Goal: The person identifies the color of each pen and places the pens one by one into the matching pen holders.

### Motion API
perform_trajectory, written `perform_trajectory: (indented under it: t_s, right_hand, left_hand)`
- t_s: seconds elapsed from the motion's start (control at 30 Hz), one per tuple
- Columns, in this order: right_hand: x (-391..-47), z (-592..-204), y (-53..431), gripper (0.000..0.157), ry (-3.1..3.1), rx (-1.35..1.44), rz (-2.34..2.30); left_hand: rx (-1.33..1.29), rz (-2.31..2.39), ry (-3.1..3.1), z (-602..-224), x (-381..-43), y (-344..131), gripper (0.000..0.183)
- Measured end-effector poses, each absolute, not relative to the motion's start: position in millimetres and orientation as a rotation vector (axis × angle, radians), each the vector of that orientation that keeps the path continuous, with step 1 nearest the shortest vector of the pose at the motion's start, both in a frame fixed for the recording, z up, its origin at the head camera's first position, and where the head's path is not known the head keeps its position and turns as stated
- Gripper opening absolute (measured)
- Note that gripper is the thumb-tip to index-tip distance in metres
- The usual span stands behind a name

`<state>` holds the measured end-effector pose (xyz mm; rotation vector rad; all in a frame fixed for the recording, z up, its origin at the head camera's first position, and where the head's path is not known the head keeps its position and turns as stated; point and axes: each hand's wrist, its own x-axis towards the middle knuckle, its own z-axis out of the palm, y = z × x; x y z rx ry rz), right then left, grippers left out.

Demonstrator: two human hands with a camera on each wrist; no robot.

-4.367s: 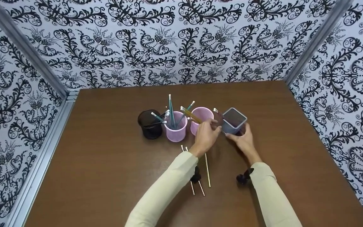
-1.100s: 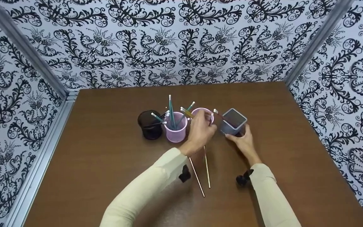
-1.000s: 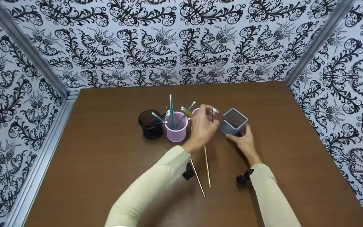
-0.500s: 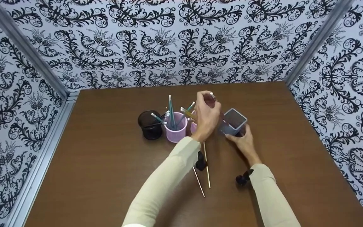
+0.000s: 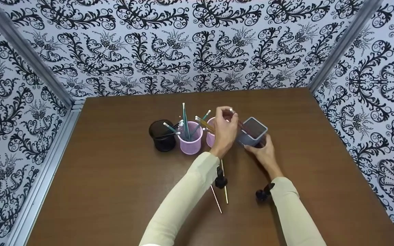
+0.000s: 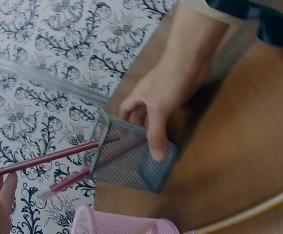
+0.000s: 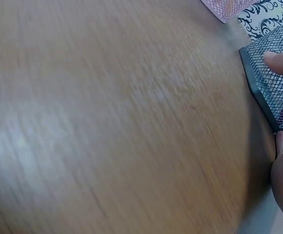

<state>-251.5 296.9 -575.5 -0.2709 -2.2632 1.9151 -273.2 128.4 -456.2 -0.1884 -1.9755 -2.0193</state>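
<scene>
My left hand (image 5: 226, 131) pinches a red pencil (image 6: 49, 160) near its eraser end. The pencil's other end is inside a grey mesh square pencil holder (image 5: 250, 140). A second red pencil (image 6: 66, 183) with a white eraser leans in the same holder, seen in the left wrist view. My right hand (image 5: 265, 153) grips the holder low on its near right side, thumb against the mesh; the holder looks slightly tilted. Two pencils lie on the table under my left forearm: a yellow one (image 5: 225, 191) and a thin reddish one (image 5: 216, 200), both partly hidden.
Left of the holder stand a pink mesh cup (image 5: 210, 139) with yellow pencils, another pink cup (image 5: 191, 147) with teal pencils, and a black mesh cup (image 5: 164, 143) with dark pencils. Patterned walls enclose the brown table (image 5: 115, 188).
One reddish pencil has left the table. My left hand has lifted a red pencil over the right pink cup, then lowered its end into the grey holder. My right hand stays put.
</scene>
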Motion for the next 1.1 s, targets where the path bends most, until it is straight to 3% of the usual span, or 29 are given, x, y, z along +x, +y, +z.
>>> perform_trajectory:
  t_s: [0.27,0.8,1.1]
  right_hand:
    - [-265,-602,306,0.092,-2.262,-0.289,1.894]
    - [-263,-601,304,0.087,-2.288,-0.284,1.823]
    - [-262,-601,305,0.088,-2.295,-0.284,1.835]
  left_hand:
    - [-0.194,-1.744,-2.386,-464,-271,125,0.013]
    - [-0.213,-1.624,-2.551,-473,-277,119,0.018]
    - [-0.455,-1.450,-2.541,-483,-264,103,0.020]
